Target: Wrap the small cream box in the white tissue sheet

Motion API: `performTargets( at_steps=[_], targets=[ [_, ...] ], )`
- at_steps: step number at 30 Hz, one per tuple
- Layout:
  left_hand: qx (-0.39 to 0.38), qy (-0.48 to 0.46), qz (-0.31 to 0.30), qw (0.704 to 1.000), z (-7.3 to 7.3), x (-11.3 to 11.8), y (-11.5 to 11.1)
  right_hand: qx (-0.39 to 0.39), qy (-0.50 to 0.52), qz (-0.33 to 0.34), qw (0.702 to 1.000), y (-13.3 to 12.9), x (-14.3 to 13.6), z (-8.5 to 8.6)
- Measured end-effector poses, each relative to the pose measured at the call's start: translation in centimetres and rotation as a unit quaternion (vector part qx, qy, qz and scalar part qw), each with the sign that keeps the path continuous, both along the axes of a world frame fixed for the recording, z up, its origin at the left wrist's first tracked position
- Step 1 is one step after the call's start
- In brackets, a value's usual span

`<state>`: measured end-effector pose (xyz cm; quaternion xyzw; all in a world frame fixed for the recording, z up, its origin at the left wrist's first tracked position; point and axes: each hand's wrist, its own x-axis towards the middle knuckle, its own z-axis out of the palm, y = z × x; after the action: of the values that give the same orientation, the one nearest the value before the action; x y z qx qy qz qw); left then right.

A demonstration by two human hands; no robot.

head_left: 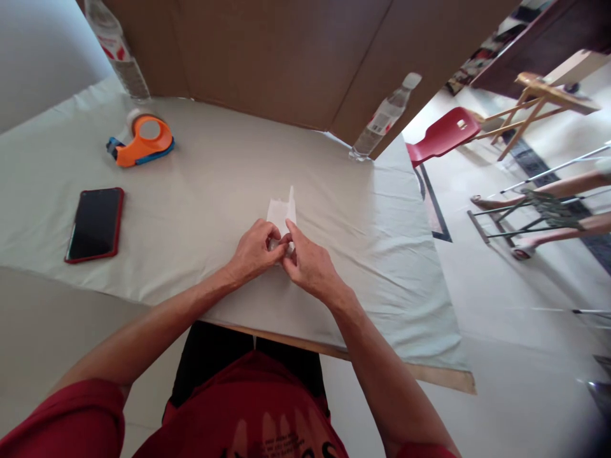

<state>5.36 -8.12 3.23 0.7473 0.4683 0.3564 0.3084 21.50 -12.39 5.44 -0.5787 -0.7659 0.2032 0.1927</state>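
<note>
A small piece of white paper (281, 212) lies on the cloth in front of me, with a narrow strip sticking up at its far right corner. Both hands meet at its near end. My left hand (259, 250) is closed, thumb and fingers pinched on the paper's near edge. From the other side my right hand (311, 262) pinches the same part, its index finger stretched along the paper. The fingertips cover the near part of the paper, so its folds there are hidden.
An orange tape dispenser (146, 141) and a red-cased phone (95, 224) lie to the left on the pale tablecloth (200, 172). Water bottles (382, 121) stand against a brown cardboard panel (267, 57) at the back. Beyond the table's right edge are a red chair (443, 135) and a person's legs (563, 187).
</note>
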Motion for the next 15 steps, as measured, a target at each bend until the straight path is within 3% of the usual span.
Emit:
performTargets(
  at_steps=[4,7,9,15],
  targets=[
    [0.005,-0.003,-0.01,1.0,-0.5,-0.1,0.1,-0.002,0.12,0.021,0.993,0.1,1.1,-0.4],
    [0.007,0.005,-0.016,1.0,-0.8,-0.2,0.1,0.041,0.209,-0.037,0.976,0.6,2.1,-1.0],
    [0.017,0.015,-0.016,1.0,-1.0,-0.2,0.0,0.076,0.202,-0.065,0.974,1.2,2.6,-1.4],
    [0.176,0.089,-0.023,0.98,-1.2,-0.3,-0.4,0.074,0.09,-0.002,0.993,3.7,2.7,-2.3]
  ],
)
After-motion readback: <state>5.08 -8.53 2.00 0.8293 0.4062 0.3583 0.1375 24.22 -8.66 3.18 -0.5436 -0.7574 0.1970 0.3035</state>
